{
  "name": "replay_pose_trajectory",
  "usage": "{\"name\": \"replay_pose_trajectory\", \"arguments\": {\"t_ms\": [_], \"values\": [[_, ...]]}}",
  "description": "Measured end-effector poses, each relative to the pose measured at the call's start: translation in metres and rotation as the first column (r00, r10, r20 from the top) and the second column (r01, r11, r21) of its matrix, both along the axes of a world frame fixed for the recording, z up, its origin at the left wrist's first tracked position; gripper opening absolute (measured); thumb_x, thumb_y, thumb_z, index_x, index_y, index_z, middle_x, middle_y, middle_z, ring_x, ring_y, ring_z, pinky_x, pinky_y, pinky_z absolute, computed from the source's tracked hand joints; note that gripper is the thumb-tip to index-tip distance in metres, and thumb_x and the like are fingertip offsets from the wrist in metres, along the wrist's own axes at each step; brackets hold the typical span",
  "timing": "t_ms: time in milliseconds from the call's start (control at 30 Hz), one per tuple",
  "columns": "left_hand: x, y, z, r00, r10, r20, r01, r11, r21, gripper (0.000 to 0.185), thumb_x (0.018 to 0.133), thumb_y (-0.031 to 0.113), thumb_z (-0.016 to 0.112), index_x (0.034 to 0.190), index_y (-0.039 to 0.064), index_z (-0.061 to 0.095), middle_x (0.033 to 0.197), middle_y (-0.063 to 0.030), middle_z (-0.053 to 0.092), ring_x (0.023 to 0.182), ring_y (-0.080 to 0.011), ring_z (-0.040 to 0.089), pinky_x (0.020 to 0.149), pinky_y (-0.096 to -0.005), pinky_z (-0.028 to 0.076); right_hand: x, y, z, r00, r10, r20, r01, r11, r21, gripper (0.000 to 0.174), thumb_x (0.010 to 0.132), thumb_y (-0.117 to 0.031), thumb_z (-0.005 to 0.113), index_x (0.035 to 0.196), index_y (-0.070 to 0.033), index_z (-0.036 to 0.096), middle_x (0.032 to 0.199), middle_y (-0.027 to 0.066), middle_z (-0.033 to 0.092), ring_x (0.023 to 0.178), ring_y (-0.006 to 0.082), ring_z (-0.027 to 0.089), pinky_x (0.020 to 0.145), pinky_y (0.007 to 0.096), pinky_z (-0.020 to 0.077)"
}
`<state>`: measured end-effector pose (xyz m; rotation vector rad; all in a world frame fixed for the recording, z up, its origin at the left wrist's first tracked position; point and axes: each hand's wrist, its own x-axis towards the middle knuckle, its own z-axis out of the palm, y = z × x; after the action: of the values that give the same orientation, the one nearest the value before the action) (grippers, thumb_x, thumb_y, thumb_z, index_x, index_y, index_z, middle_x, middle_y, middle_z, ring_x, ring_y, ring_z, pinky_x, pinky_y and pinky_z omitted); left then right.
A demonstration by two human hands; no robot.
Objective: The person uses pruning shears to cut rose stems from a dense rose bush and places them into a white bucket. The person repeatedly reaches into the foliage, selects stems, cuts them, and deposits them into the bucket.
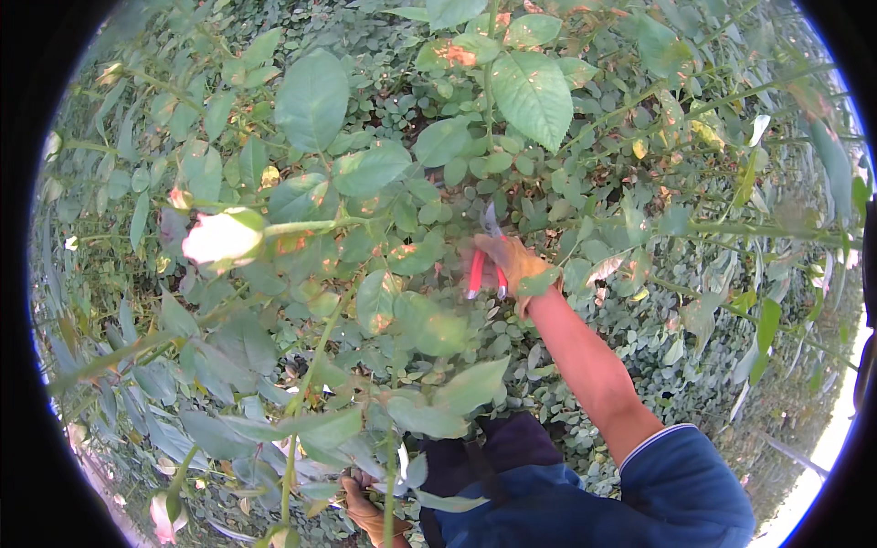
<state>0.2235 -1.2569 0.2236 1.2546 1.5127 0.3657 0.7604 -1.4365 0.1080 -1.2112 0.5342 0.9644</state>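
My right hand [514, 264], in a tan work glove, grips pruning shears [477, 274] with red handles. Their metal blade points up the picture, among leaves of the rose bushes. A leaf partly covers the glove's cuff. Low in the picture, my left hand [363, 510], also gloved, is partly hidden behind stems and leaves. Its fingers look curled, but whether they hold anything is unclear. A pale pink rosebud [223, 238] on a green stem hangs to the left of the shears, close to the camera.
Rose stems and leaves surround both arms, some brown-spotted. A thick stem [767, 233] crosses at the right. Another rosebud [166, 517] is at lower left, near an upright stem [291, 459]. A bright strip of ground [815, 438] shows at the right rim.
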Motion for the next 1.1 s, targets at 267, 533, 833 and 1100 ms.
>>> {"name": "replay_pose_trajectory", "arguments": {"t_ms": [267,533,833,1100], "values": [[-0.01,-0.012,-0.016,0.975,-0.21,-0.079,0.216,0.973,0.081,0.041,0.108,0.035,0.07,0.131,0.0,0.067,0.116,-0.007,0.069,0.105,-0.0193,0.065,0.09,-0.0385,0.057,0.017,0.002,0.043,0.942,0.286,0.173,-0.183,0.873,-0.452,0.039,0.1,-0.035,0.064,0.089,0.0,0.074,0.081,0.0128,0.075,0.071,0.0247,0.071,0.069,0.0422,0.0558],[0.011,-0.014,-0.026,0.98,-0.138,0.142,0.144,0.989,-0.03,0.028,0.108,0.031,0.072,0.103,0.012,0.053,0.094,-0.0015,0.053,0.082,-0.0123,0.051,0.068,-0.0289,0.044,0.006,0.018,0.012,0.792,0.568,0.223,-0.303,0.684,-0.664,0.052,0.1,-0.048,0.064,0.117,0.001,0.07,0.103,0.0251,0.074,0.094,0.0432,0.071,0.086,0.052,0.055],[0.045,-0.02,-0.016,0.875,0.224,0.43,-0.042,0.919,-0.392,0.029,0.112,0.033,0.069,0.101,0.011,0.054,0.087,0.0048,0.044,0.075,-0.0064,0.041,0.063,-0.0249,0.034,-0.007,0.005,0.003,0.879,0.418,0.229,-0.253,0.817,-0.518,0.037,0.092,-0.033,0.066,0.087,0.003,0.073,0.08,0.021,0.074,0.077,0.0358,0.071,0.075,0.0494,0.0555],[0.027,-0.02,-0.029,0.984,0.062,0.168,-0.019,0.969,-0.245,0.037,0.112,0.044,0.067,0.103,0.012,0.051,0.089,0.0049,0.042,0.079,-0.0087,0.04,0.068,-0.0281,0.035,-0.003,0.009,-0.006,0.985,0.15,0.082,-0.111,0.927,-0.359,0.039,0.095,-0.035,0.068,0.103,0.002,0.075,0.096,0.0154,0.078,0.084,0.0277,0.074,0.078,0.042,0.0601]]}}
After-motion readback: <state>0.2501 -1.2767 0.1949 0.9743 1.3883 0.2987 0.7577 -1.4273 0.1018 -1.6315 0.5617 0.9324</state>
